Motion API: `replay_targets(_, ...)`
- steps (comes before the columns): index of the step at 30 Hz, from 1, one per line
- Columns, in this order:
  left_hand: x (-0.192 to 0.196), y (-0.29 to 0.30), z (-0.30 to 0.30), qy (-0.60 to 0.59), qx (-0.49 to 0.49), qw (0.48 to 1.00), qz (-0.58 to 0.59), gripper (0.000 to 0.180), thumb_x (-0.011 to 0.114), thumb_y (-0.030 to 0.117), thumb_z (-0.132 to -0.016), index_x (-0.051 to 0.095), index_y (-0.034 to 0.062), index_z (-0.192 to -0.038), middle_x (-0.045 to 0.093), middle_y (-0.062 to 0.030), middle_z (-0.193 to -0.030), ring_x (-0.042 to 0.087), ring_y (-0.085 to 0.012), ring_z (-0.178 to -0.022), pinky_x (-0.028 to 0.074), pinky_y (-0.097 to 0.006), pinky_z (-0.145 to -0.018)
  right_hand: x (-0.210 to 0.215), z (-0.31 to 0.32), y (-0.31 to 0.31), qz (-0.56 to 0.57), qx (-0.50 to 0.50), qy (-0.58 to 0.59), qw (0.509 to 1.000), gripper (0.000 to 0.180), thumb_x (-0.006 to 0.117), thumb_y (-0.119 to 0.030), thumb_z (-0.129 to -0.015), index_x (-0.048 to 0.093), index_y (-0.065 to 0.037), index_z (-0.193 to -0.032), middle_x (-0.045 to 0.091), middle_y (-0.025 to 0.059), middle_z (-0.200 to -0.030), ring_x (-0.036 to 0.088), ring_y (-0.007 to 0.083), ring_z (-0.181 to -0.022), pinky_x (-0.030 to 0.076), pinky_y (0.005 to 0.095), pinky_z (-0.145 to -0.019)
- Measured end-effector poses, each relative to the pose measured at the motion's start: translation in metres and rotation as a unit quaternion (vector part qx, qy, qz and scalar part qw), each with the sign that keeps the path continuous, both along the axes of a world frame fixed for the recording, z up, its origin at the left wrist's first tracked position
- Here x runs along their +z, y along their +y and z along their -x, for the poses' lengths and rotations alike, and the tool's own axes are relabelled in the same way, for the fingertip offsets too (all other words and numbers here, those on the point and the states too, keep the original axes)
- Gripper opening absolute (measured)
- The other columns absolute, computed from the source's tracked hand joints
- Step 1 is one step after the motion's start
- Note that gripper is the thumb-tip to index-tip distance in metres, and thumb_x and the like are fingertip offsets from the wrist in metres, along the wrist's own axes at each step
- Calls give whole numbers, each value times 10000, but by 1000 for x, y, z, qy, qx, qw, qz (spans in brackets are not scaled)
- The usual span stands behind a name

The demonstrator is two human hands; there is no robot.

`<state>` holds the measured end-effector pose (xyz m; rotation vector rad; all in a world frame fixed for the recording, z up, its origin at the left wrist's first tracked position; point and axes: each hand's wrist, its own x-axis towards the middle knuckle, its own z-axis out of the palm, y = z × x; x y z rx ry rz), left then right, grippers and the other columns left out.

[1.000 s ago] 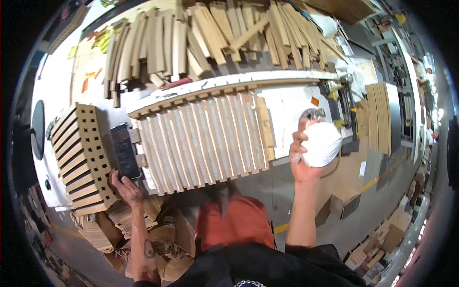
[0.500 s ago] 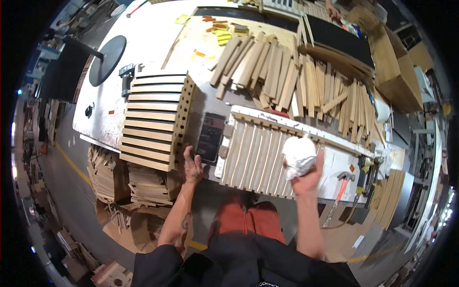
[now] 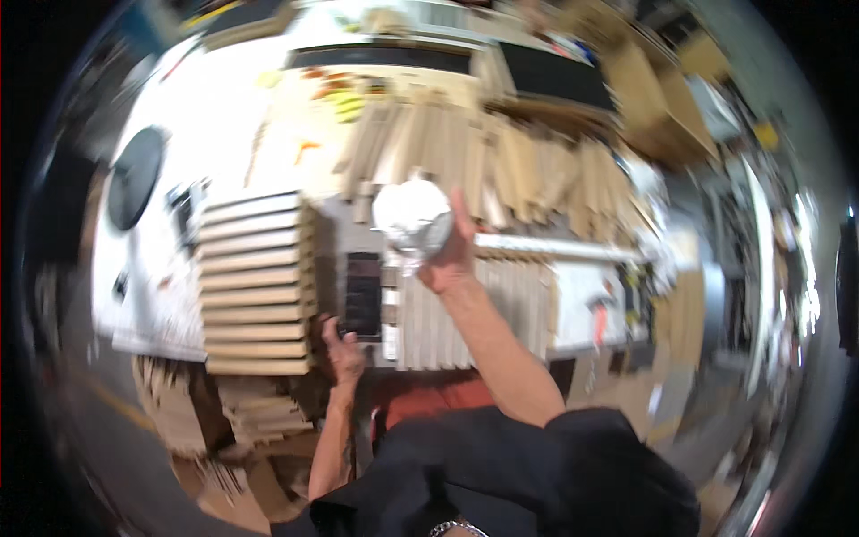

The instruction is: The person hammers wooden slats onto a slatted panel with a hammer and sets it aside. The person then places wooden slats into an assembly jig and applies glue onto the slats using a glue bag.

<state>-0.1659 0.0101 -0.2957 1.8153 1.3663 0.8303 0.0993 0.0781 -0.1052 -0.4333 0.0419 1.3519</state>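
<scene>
My right hand [image 3: 450, 259] grips a white crumpled bundle [image 3: 410, 215], raised over the bench near the far edge of the slatted wooden panel [image 3: 438, 327]. Whether the bundle is cloth or plastic I cannot make out. My left hand [image 3: 344, 358] is at the bench's front edge with its fingers apart and nothing in it. Just left of it stands a stack of slatted wooden panels [image 3: 250, 286], and a dark flat rectangular thing [image 3: 363, 295] lies just beyond it. The picture is smeared by motion.
Many loose wooden strips [image 3: 429, 143] lie across the back of the bench. A white straight bar [image 3: 555, 246] runs behind the panel. At the right lies a hammer [image 3: 599, 318]. Cardboard boxes [image 3: 170, 403] of wood pieces stand below the bench at left.
My right hand has carried the white bundle from over the slatted panel leftward and away from me. My left hand stays beside the stack. The whole view has shifted.
</scene>
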Motion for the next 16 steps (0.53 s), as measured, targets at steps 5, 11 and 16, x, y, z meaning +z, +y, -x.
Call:
replay_targets(5, -31, 0, 45, 4, 12, 1000, -9, 509, 405, 385, -1014, 330, 39, -1379, 442, -251, -1288, 482, -378, -1132, 380, -441, -983, -3, -69, -117, 138, -228, -91, 960, 685, 529, -605, -877, 550, -47, -1274, 647, 123, -1183, 660, 300, -1001, 576, 467, -808)
replay_targets(11, 10, -1, -1, 75, -18, 996, -37, 532, 369, 417, -1023, 343, 9, -1364, 427, -277, -1308, 469, -419, -1144, 373, -460, -982, 11, -190, -266, 184, -370, -121, 902, 567, 467, -544, -934, 542, -102, -1281, 632, 79, -1190, 611, 278, -1062, 537, 472, -796)
replay_targets(16, 42, -21, 6, 190, -9, 975, -118, 511, 369, 384, -1028, 367, -11, -1352, 408, -276, -1332, 406, -419, -1230, 345, -493, -1014, -103, -178, -336, 548, -315, -414, 655, 483, 450, -445, -982, 539, -75, -1280, 628, 97, -1173, 605, 252, -1062, 517, 462, -829)
